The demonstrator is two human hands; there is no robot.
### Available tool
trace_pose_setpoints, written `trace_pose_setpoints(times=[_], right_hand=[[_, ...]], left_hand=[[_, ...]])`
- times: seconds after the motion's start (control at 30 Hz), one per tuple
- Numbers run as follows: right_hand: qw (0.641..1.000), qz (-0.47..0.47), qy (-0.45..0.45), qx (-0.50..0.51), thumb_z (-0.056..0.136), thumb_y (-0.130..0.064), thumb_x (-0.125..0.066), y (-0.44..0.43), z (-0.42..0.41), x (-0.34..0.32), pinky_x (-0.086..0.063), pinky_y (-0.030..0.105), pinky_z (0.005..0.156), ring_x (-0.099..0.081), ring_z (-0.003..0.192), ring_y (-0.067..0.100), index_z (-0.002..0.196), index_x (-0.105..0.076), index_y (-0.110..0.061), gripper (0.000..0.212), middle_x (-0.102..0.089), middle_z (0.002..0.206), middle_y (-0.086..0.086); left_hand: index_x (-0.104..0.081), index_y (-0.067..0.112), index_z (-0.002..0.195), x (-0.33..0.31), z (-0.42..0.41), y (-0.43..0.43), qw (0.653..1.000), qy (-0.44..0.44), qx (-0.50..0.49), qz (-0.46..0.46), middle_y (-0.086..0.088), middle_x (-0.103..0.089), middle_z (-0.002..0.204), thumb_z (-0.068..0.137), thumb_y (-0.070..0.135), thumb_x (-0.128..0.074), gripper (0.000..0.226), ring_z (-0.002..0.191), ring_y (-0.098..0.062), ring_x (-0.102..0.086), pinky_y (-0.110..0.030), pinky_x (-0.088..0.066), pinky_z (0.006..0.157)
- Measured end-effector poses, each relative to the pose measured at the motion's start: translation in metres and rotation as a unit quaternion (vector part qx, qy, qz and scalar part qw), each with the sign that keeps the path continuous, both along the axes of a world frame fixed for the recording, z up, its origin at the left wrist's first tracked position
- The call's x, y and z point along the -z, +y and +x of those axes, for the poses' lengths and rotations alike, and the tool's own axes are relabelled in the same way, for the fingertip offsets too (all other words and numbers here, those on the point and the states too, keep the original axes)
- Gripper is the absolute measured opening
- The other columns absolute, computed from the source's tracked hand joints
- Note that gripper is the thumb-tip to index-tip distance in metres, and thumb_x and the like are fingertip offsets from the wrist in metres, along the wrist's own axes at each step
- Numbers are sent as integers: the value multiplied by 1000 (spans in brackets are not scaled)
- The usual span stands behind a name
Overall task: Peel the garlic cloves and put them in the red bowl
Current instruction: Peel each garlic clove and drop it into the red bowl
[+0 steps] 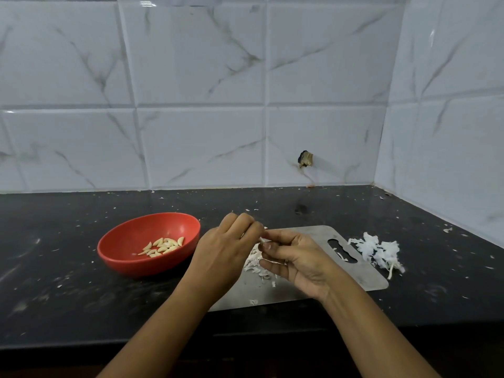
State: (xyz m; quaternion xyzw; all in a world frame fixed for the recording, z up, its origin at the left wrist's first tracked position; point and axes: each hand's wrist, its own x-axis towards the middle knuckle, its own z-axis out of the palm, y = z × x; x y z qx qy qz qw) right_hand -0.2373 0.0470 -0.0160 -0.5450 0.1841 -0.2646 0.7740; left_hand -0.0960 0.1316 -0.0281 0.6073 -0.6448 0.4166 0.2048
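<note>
Hands meet above the left end of a flat grey steel cutting board (pixel 362 274) that lies on a black speckled stone counter (pixel 68 301). The left hand (pixel 226 257), seen from the back, curls its fingers inward and pinches at a small pale garlic clove (pixel 262 239), which shows only as a sliver between the two hands. The right hand (pixel 297 260), palm turned partly up, closes thumb and fingers on that same clove from the other side. How much skin is left on the clove cannot be told.

Under the hands, a loose heap of whitish garlic peelings (pixel 255 264) lies on the board. A second pile of white papery skins (pixel 379 252) sits on the counter just beside the board's right end, near its cut-out handle slot (pixel 342 251).

To the left of the board, close to the left wrist, stands a round red plastic bowl (pixel 122 241) holding a small cluster of peeled cream-coloured cloves (pixel 162 246). Tiny flecks of skin are scattered across the counter. White marble-patterned wall tiles (pixel 191 64) rise behind.
</note>
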Motion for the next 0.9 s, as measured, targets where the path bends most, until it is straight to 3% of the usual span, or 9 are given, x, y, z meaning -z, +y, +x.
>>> trace_pose_setpoints(times=[0.2,0.3,0.4,0.47,0.57,0.7,0.8,0.9], right_hand=[[998,40,-36,-12,93,8,-51,7,5,4,-57,23,60,-61,65,7,99,-70,-8,25,-67,68,0],[995,76,-64,-5,94,9,-49,8,6,8,-57,24,60,-62,64,9,101,-67,-5,24,-66,69,3],[992,94,-84,12,94,7,-51,7,5,12,-58,25,60,-67,66,11,106,-65,-4,21,-69,76,7],[991,98,-90,23,93,7,-52,5,5,13,-59,25,60,-68,69,12,106,-65,-4,21,-69,79,8],[994,67,-74,44,92,10,-51,-1,3,13,-57,21,63,-67,74,12,104,-69,-6,27,-67,91,12],[997,-1,-38,72,91,13,-52,-4,2,11,-56,19,65,-67,73,11,104,-69,-9,31,-69,96,13],[995,-39,-14,90,91,9,-56,-4,4,12,-56,19,64,-67,68,10,100,-67,-6,21,-72,86,10],[993,-78,9,93,91,5,-59,-5,4,13,-57,20,69,-66,69,10,97,-68,-4,14,-73,83,9]], left_hand=[[-48,22,96,7,-6,0,996,81,4,29,7,-54,89,74,4,-44,28,63,-10,-53,-14,-20,40],[-45,26,97,9,-9,0,988,154,12,27,9,-56,87,74,-1,-60,39,55,-6,-46,-11,-13,42],[-39,29,97,8,-13,0,975,216,30,32,9,-60,87,87,4,-57,33,57,-12,-54,-25,-36,43],[-42,29,95,7,-10,1,967,253,31,27,12,-58,83,94,14,-54,19,59,-10,-53,-28,-40,49],[-56,26,92,8,2,2,955,288,14,69,16,-64,81,91,20,-61,8,53,-1,-48,-22,-40,57],[-70,24,97,9,8,0,928,355,38,111,13,-74,90,86,9,-67,19,61,10,-56,-19,-52,72],[-73,22,98,8,6,-2,918,379,59,102,9,-74,87,89,8,-63,19,59,12,-58,-22,-54,69],[-69,26,95,4,-1,-2,890,441,83,89,9,-73,79,88,13,-67,15,53,2,-63,-21,-54,63]])
